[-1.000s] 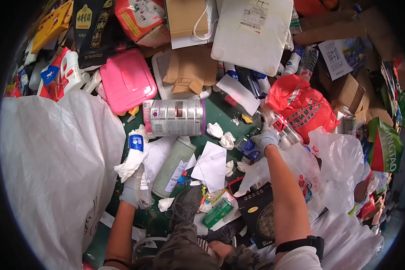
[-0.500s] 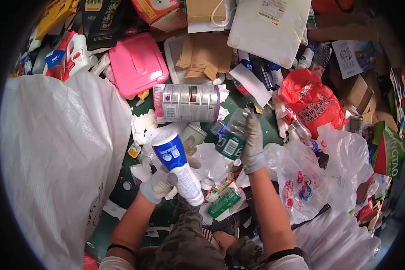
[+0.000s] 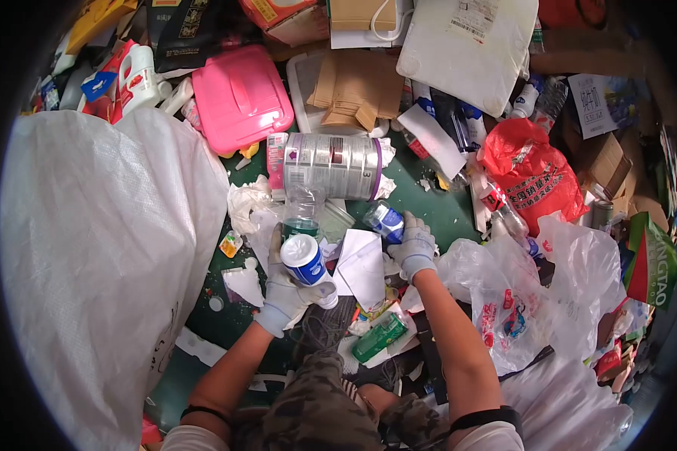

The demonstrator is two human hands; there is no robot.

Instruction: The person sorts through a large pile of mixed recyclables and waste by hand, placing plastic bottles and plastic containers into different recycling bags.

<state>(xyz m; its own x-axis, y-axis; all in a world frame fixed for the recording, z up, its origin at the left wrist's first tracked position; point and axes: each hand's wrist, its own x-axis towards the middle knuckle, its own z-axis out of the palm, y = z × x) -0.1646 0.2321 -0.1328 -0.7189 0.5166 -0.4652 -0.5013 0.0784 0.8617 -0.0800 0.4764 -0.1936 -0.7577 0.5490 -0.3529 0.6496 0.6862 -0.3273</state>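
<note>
My gloved left hand (image 3: 281, 292) is closed around a blue-and-white bottle (image 3: 305, 257), tilted with its round white end towards me. A clear plastic bottle (image 3: 305, 204) with a green label stands up just beyond it, against the fingers of the same hand; its lower part is hidden. My gloved right hand (image 3: 415, 248) grips a small clear plastic bottle (image 3: 385, 221) with a blue label, above the green surface. Between the hands lies folded white paper (image 3: 359, 264). Nearer me is a green drink can (image 3: 380, 337) on scraps.
A large silver tin (image 3: 332, 164) lies on its side ahead, below a pink lidded box (image 3: 242, 98). On the left bulges a white woven sack (image 3: 105, 248). A red plastic bag (image 3: 532, 177) and clear plastic bags (image 3: 496, 293) lie on the right. Cardboard (image 3: 357, 83) is piled at the back.
The green-labelled bottle has passed from my right hand to my left side. My right hand has taken hold of the blue-labelled bottle. The blue-and-white bottle has tipped towards me.
</note>
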